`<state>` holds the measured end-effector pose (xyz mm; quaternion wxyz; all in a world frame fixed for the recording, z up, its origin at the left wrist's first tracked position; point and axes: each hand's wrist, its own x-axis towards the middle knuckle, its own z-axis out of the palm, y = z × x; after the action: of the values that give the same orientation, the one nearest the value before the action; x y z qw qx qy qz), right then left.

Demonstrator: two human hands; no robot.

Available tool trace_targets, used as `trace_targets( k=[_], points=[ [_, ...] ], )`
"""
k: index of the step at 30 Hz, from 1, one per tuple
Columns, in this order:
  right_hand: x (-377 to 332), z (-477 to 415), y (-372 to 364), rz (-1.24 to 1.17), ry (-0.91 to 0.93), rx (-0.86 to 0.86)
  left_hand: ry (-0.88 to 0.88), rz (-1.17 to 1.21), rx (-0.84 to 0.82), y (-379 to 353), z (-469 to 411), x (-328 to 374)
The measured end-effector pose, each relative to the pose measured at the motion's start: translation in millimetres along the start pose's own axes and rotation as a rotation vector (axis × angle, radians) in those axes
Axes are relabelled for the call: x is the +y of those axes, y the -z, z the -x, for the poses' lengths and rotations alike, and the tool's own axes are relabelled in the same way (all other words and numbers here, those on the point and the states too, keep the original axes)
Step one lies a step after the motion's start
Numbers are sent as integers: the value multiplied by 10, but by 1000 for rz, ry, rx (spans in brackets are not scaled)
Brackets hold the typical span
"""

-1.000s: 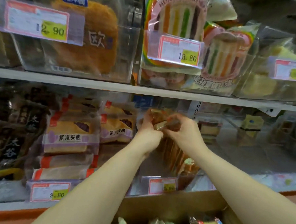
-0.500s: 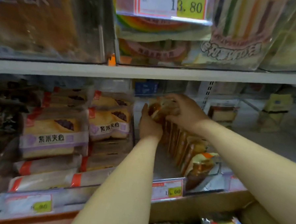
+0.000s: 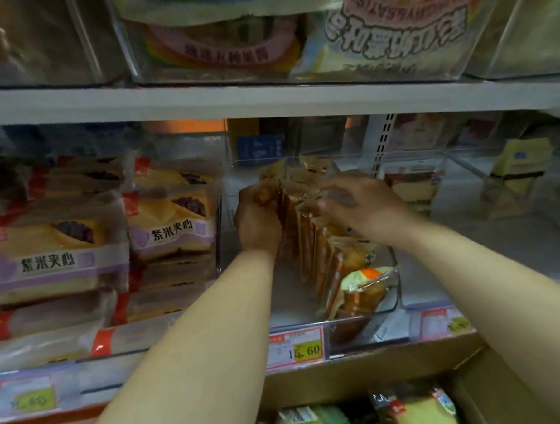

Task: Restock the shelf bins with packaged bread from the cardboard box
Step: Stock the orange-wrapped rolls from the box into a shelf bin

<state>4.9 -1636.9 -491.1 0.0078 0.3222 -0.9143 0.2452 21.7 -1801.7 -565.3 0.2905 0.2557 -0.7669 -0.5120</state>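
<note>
Shelf bin [image 3: 396, 295]: one row bread packs [image 3: 350, 264]; left hand [image 3: 258, 225], right hand [image 3: 365, 205] grip rear packs, fingers [image 3: 335, 186] curled

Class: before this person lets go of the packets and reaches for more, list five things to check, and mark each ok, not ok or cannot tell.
1. Left hand grips the rear packets: ok.
2. Right hand holds the packet tops firmly: cannot tell, blurred.
3. All packets upright: not ok, the front packet leans forward.
4. Room in the bin beside the row: ok.
5. Stock in the box: ok.
</note>
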Motion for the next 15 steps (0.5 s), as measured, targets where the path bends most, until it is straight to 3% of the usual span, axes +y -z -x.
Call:
trace_targets(
  k=[10,15],
  points=[
    [-152,-481,-90,6,-90,0,117,80,-94,-84,-47,-54],
    [-103,-503,-19,44,-12,24,230,154,-170,-34,22,35]
  ],
)
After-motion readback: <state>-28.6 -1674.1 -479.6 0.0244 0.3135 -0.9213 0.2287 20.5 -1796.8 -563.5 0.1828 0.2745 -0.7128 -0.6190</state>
